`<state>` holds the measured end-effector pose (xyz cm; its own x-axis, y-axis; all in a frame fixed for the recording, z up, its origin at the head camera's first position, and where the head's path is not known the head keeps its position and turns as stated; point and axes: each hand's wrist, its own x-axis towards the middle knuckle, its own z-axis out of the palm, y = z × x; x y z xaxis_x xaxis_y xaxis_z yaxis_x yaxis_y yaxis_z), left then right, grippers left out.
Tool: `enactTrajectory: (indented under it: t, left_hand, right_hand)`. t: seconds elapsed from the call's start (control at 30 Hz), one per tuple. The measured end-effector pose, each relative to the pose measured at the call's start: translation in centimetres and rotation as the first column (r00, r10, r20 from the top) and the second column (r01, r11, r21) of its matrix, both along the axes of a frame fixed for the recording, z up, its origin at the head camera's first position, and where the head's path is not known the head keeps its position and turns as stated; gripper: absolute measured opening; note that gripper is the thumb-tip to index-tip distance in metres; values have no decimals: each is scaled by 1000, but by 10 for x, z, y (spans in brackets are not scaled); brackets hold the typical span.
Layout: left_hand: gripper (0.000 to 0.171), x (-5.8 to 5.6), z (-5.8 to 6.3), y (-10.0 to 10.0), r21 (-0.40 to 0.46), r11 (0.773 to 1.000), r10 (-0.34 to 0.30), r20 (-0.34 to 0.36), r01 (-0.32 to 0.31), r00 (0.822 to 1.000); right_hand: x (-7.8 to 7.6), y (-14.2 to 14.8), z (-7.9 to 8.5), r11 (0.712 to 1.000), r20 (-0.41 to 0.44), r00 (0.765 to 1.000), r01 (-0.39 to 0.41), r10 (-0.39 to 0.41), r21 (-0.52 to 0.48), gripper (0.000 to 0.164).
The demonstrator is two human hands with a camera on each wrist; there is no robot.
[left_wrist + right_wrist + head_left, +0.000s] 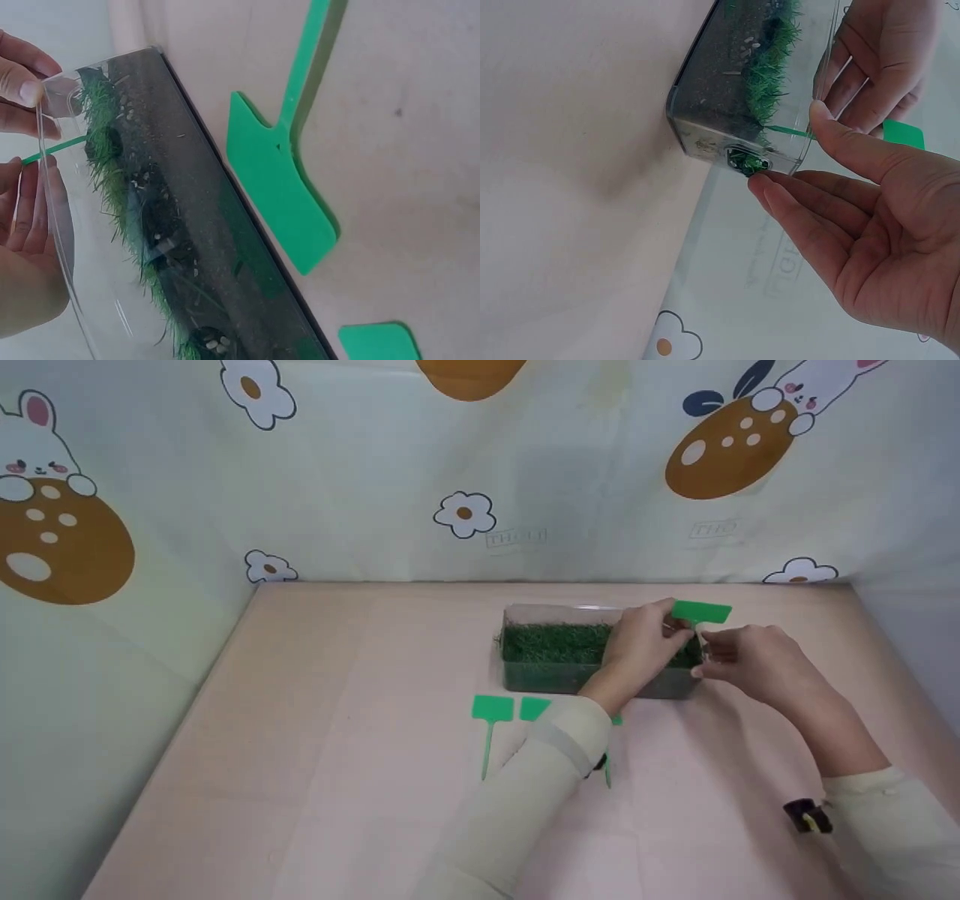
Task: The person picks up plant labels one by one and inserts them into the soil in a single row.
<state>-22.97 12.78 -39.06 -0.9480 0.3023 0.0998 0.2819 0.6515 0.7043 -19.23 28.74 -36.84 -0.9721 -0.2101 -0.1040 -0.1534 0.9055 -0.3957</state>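
Note:
A clear planter box (544, 679) holds dark soil and short green grass (559, 643). At its right end, my left hand (646, 641) reaches over the grass and pinches a green T-shaped plant label (703, 611). The label's thin stem (64, 147) runs down to the grass. My right hand (769, 660) holds the box's right end. In the right wrist view its thumb is at the top rim and its fingertips lie by a small opening (748, 160) in the end wall.
In front of the box, more green labels lie on the pale pink table: one at the left (493, 709), another (535, 708) beside it, and one partly hidden by my left sleeve (540, 795). A printed curtain (360, 495) stands behind the table.

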Motion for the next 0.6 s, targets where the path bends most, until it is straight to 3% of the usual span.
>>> enactTrajectory:
  t: [0.2, 0.6]
  left_hand:
    - [9, -4, -3, 5, -42, 999, 16, -4, -16, 1000]
    - [6, -8, -5, 8, -45, 998, 35, 21, -34, 999]
  right_hand:
    - [1, 0, 0, 1000, 7, 1000, 14, -14, -10, 58]
    - [0, -3, 6, 999, 26, 999, 22, -22, -23, 58]
